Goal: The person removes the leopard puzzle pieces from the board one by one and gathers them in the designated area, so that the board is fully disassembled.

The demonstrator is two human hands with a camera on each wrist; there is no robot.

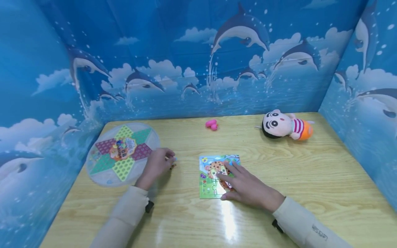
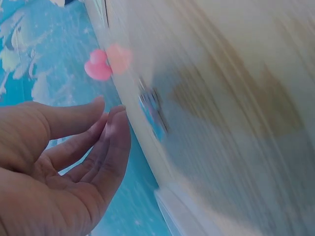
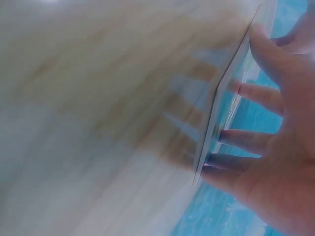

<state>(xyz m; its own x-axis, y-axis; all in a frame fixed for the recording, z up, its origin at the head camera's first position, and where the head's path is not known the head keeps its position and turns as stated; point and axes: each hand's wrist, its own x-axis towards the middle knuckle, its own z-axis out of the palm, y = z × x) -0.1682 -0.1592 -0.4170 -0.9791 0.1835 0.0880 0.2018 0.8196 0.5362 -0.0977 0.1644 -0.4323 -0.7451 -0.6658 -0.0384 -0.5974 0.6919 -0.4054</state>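
Observation:
A square jigsaw puzzle (image 1: 207,191) with a cartoon leopard lies on the wooden table. My right hand (image 1: 248,186) rests on its right side with spread fingers. In the right wrist view, that hand (image 3: 270,137) has its fingertips on the puzzle (image 3: 212,120), seen edge-on, with the thumb at one end. My left hand (image 1: 159,163) hovers left of the puzzle, beside a few small puzzle pieces (image 1: 173,166). In the left wrist view, that hand (image 2: 74,152) has its thumb near the bent fingers and nothing between them; the pieces (image 2: 153,115) lie on the table just beyond.
A round Chinese checkers board (image 1: 107,181) lies on the left, partly under my left forearm. A pink toy (image 1: 212,124) sits near the back edge. A plush doll (image 1: 280,126) lies at the back right. Dolphin-printed curtains (image 1: 173,79) enclose the back and sides.

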